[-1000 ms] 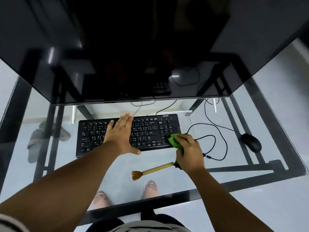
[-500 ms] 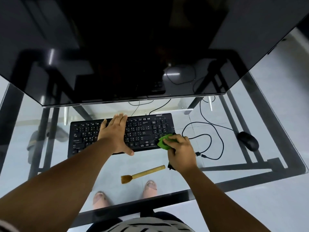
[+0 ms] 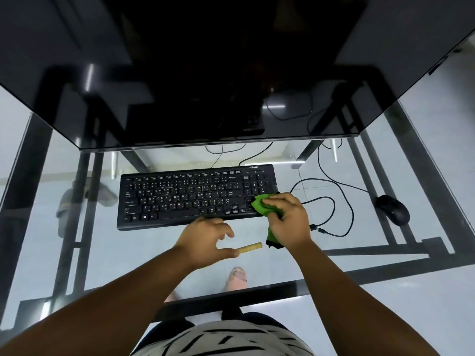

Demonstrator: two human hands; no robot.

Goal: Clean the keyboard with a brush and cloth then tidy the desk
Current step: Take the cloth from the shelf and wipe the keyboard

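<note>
Green cloth, gripped by right hand, presses keyboard's right edge; left hand loosely curled over brush.

bare glass right of keyboard, crossed by cable

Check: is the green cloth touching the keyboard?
Touching. The head view shows the right hand pressing the cloth onto the keyboard's right end.

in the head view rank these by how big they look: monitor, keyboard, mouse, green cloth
1. monitor, by far the largest, though it is also nearest the camera
2. keyboard
3. mouse and green cloth: look alike, and the right hand hides part of the cloth, so no ranking
</note>
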